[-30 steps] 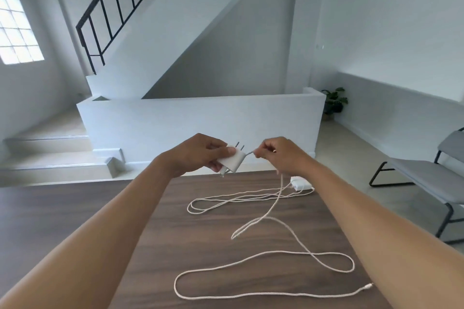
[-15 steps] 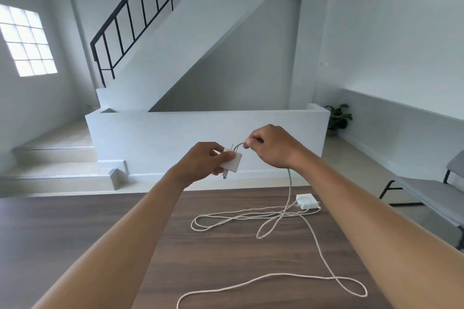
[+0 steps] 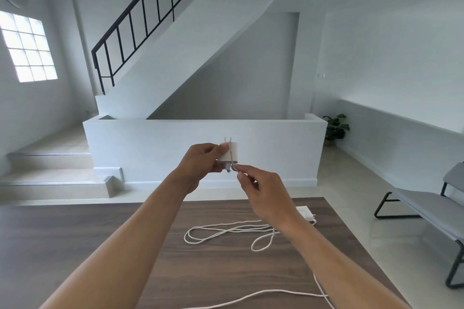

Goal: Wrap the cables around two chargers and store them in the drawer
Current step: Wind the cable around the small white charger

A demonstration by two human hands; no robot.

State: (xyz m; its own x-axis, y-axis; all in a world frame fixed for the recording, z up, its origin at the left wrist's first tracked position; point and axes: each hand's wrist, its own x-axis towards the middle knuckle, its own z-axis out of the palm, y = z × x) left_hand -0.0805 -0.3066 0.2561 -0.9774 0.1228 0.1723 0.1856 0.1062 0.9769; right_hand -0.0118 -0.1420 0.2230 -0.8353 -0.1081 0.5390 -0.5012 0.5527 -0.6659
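With left hand (image 3: 200,162) gripping the white charger (image 3: 235,153) and right hand (image 3: 262,192) pinching its cable (image 3: 232,158), lay each turn snug, drawing slack off the tabletop (image 3: 100,233).

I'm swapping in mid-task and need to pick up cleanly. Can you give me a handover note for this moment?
Left hand grips the small white cube charger, prongs up, above the dark wooden table. Right hand pinches its white cable just below the charger; one strand lies across its face.
Second white charger and loose cable loops lie on the table. Drawer not in view.
Done: first wrap begun.
Left: finish wrapping, wrap the second charger, store both.
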